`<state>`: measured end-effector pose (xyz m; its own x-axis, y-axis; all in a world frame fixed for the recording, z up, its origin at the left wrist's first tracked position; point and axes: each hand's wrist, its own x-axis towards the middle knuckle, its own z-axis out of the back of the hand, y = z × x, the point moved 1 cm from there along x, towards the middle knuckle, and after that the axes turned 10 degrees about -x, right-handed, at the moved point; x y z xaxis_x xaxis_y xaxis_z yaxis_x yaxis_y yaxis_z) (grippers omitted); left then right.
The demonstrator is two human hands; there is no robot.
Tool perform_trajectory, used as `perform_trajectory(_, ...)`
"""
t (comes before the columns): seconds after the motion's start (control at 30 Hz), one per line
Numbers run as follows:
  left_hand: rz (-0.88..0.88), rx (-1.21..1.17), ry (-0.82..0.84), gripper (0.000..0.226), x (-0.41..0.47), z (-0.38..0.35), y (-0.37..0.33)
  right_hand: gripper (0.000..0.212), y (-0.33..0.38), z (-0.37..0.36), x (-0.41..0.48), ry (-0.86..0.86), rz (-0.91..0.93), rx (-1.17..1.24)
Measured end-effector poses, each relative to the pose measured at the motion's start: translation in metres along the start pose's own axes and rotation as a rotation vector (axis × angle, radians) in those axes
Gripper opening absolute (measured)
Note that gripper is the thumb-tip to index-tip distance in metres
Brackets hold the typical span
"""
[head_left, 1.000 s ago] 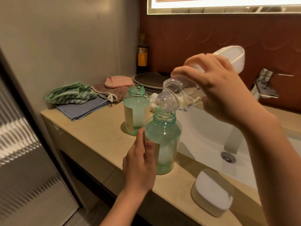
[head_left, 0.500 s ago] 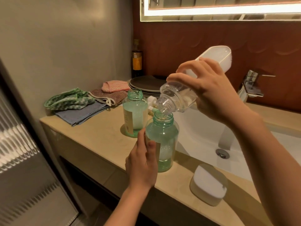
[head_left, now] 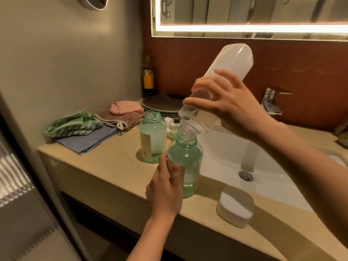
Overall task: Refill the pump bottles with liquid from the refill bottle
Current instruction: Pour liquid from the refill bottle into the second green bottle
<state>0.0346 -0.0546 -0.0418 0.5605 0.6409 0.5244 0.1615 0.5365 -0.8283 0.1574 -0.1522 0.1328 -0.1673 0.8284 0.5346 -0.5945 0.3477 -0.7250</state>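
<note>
tilting the refill bottle (head_left: 231, 61) steeper than before, base toward 1 o'clock, neck at the mouth of the near pump bottle (head_left: 190, 157); grasping it with the right hand (head_left: 231, 108); clasping that bottle with the left hand (head_left: 165, 193); leaving the second pump bottle (head_left: 153, 136) uncapped at its 11 o'clock

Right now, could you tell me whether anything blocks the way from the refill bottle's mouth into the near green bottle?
Nothing visible does: the refill bottle meets the uncapped neck of the near green bottle mouth-first, and the left hand grips it lower down.
</note>
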Motion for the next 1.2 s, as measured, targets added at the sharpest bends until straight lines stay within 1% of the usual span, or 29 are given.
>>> perform_trajectory(0.13, 0.008, 0.005, 0.009, 0.097, -0.001, 0.002, -0.003, 0.053, 0.001, 0.008, 0.004, -0.014, 0.061, -0.088)
perform_trajectory(0.27, 0.024, 0.007, 0.017, 0.103, -0.001, 0.003, -0.004, 0.063, 0.001, 0.016, 0.009, -0.043, 0.153, -0.187)
perform_trajectory(0.4, 0.067, 0.019, 0.01, 0.116, -0.001, 0.005, -0.008, 0.054, 0.002, 0.021, 0.013, -0.06, 0.21, -0.3)
perform_trajectory(0.53, 0.094, 0.02, 0.018, 0.121, 0.0, 0.006, -0.009, 0.051, 0.003, 0.022, 0.017, -0.064, 0.232, -0.295)
perform_trajectory(0.7, 0.075, 0.034, 0.006, 0.117, 0.0, 0.006, -0.01, 0.043, 0.006, 0.019, 0.014, -0.102, 0.177, -0.297)
perform_trajectory(0.83, 0.059, 0.03, 0.014, 0.113, 0.0, 0.006, -0.009, 0.042, 0.005, 0.018, 0.013, -0.111, 0.164, -0.275)
perform_trajectory(0.97, 0.083, 0.045, 0.02, 0.116, -0.001, 0.005, -0.008, 0.044, 0.005, 0.018, 0.015, -0.118, 0.189, -0.28)
perform_trajectory(1.1, 0.112, 0.057, 0.026, 0.122, 0.0, 0.005, -0.006, 0.04, 0.004, 0.023, 0.019, -0.132, 0.226, -0.277)
perform_trajectory(1.2, 0.114, 0.063, 0.032, 0.117, -0.001, 0.005, -0.004, 0.037, 0.005, 0.023, 0.02, -0.128, 0.235, -0.274)
